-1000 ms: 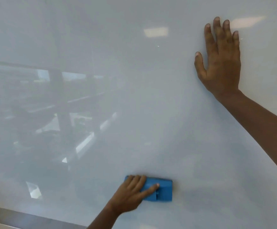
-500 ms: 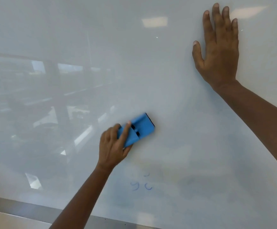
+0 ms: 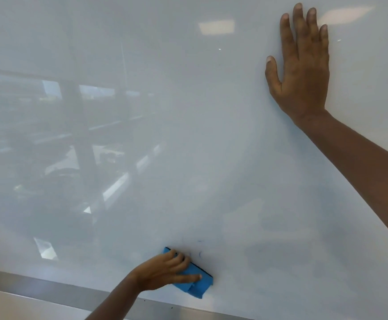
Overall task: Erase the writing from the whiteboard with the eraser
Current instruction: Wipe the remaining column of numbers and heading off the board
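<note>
A glossy whiteboard [image 3: 211, 139] fills the view. My left hand [image 3: 165, 272] grips a blue eraser [image 3: 196, 281] and presses it flat on the board near the bottom edge. Faint blue pen marks [image 3: 200, 254] remain just above and to the right of the eraser. My right hand [image 3: 301, 65] rests flat on the board at the upper right, fingers spread, holding nothing.
A metal frame strip [image 3: 49, 288] runs along the board's bottom edge. The board's left half reflects windows and ceiling lights. Pale smears of wiped ink lie to the right of the eraser.
My left hand swept the eraser up from the bottom to mid-board, uncovering blue marks, then back down beside them. The marks are fainter now. My right hand stayed put.
</note>
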Demonstrator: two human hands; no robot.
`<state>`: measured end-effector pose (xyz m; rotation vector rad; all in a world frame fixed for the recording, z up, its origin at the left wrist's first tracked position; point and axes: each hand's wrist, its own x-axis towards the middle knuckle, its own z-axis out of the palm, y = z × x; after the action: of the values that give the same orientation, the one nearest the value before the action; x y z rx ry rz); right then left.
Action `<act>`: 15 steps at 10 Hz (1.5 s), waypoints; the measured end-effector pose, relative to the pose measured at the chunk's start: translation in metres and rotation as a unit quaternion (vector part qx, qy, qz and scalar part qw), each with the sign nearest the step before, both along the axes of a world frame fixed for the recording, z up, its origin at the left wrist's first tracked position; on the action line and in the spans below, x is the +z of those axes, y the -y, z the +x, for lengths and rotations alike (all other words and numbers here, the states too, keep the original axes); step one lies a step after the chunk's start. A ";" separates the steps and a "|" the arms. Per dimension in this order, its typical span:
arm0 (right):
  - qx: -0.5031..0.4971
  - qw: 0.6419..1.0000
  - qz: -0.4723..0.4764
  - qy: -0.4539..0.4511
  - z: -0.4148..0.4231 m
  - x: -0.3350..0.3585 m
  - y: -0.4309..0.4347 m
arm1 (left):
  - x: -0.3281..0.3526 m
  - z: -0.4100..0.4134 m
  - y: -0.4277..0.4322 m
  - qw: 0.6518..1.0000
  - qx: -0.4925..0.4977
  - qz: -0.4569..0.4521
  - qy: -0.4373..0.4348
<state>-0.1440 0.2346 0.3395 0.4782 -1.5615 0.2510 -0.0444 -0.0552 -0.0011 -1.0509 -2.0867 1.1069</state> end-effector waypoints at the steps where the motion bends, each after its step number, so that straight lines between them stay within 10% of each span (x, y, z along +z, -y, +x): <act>1: 0.002 1.000 0.002 -0.002 0.000 0.000 0.000 | 0.017 -0.005 0.009 0.999 -0.036 -0.028 -0.019; 4: 0.008 1.000 -0.005 -0.006 -0.002 -0.002 0.001 | 0.091 -0.003 0.014 0.905 0.006 0.350 -0.243; 8: 0.014 1.000 -0.001 -0.011 0.000 -0.002 0.000 | 0.013 -0.001 0.009 0.999 -0.017 -0.007 0.028; 10: 0.013 1.000 0.003 -0.008 0.000 -0.003 0.000 | 0.074 -0.005 0.008 0.994 -0.058 0.075 -0.053; 13: 0.010 1.000 0.004 0.003 0.000 -0.003 0.001 | 0.087 -0.001 -0.008 0.886 0.030 0.401 -0.230; 15: 0.012 1.000 0.005 -0.003 0.000 -0.003 0.001 | 0.023 0.003 0.009 0.975 0.029 0.188 -0.112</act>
<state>-0.1439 0.2339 0.3367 0.5059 -1.5531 0.2599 -0.0415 -0.0637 0.0214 -0.6547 -2.0461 0.7723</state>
